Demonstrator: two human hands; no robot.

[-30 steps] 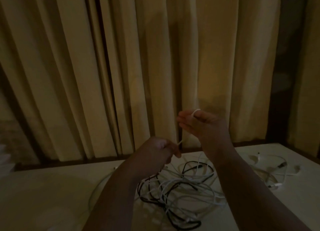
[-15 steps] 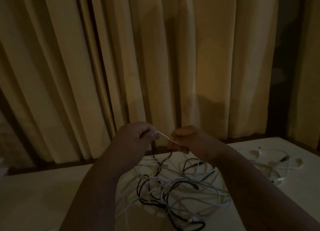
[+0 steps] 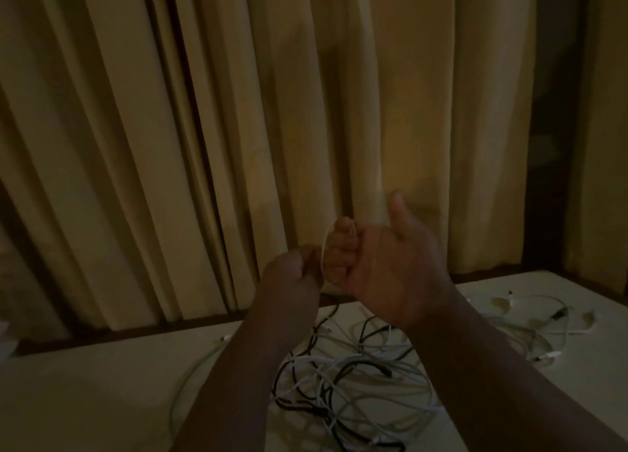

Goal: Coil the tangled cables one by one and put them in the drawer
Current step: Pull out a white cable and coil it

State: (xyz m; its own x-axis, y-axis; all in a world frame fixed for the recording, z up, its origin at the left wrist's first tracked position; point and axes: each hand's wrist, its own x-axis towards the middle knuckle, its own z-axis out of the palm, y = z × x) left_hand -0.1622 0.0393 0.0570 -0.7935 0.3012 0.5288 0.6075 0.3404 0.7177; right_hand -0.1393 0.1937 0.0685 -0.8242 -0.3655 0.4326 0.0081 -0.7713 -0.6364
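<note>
A tangle of white and black cables [image 3: 350,380] lies on the pale table [image 3: 85,404] below my raised hands. My right hand [image 3: 390,261] is held palm toward me with the thumb up and the fingers curled; a thin white cable [image 3: 324,248] loops over those fingers. My left hand [image 3: 292,278] sits right beside it, fingers curled, pinching the same white cable at the loop's lower end. Where the cable runs down to the pile is hidden behind my hands. No drawer is in view.
A second loose bunch of white cables with plugs [image 3: 530,326] lies at the table's right side. One white cable [image 3: 190,377] arcs out left of the tangle. Beige curtains [image 3: 204,146] hang just behind the table's far edge. The light is dim.
My right hand has risen and turned palm toward me, thumb up, with the white cable now looped over its fingers. My left hand has moved right, up against it.
</note>
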